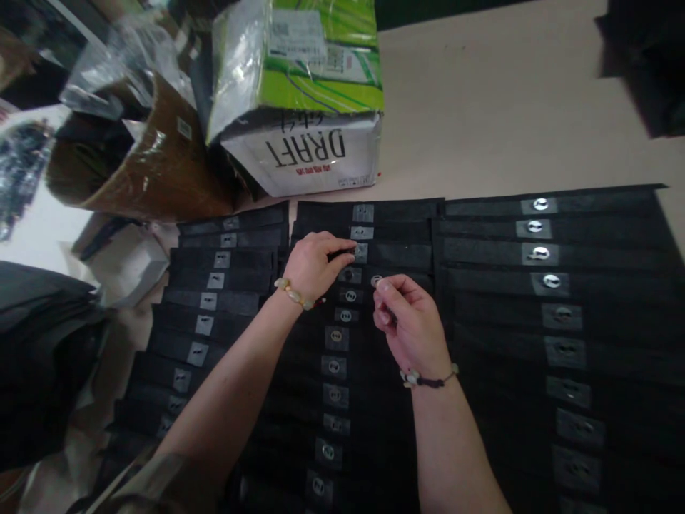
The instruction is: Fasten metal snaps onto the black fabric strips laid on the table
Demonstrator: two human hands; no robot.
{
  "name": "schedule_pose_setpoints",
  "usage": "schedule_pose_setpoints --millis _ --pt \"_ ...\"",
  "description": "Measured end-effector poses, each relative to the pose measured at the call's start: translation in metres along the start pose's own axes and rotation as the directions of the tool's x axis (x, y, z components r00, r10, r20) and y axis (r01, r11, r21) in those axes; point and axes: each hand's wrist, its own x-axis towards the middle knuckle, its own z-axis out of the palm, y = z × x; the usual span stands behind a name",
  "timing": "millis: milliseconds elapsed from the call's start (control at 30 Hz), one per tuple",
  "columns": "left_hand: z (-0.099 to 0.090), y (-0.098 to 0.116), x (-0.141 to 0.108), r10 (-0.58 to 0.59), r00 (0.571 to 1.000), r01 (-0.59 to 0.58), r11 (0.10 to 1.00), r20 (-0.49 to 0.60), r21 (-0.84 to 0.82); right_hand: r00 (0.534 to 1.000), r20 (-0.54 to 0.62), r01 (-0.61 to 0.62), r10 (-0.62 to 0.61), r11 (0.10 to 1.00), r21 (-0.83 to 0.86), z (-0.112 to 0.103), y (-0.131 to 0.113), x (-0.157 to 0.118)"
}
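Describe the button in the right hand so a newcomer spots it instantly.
Start at the green-and-white box marked DRAFT, then drop to the black strips laid in columns below it. In the middle column, the right hand pinches a small round pale button between its fingertips. Its neighbours sit on grey patches on the strips; this one is in the fingers.

Pale cream tabletop (497,100); overlapping rows of long black fabric strips (497,335) with small grey patches, laid flat; battered white-and-green cardboard box (300,143) stamped "DRAFT" just beyond.
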Motion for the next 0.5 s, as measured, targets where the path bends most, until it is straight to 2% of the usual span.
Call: schedule_pose_setpoints --millis 367,500 --pt "-0.0023 0.0021 0.0037 0.102 0.993 -0.11 0.986 0.063 0.126 1.0 -0.003 -0.006 0.006 1.0 0.008 -0.0002 0.0009 -0.0007" --pt "-0.0032 0.005 0.0015 0.121 0.992 -0.123 0.988 0.021 0.094 1.0 0.001 0.003 -0.003 1.0 0.016 -0.0002 0.0014 0.0"
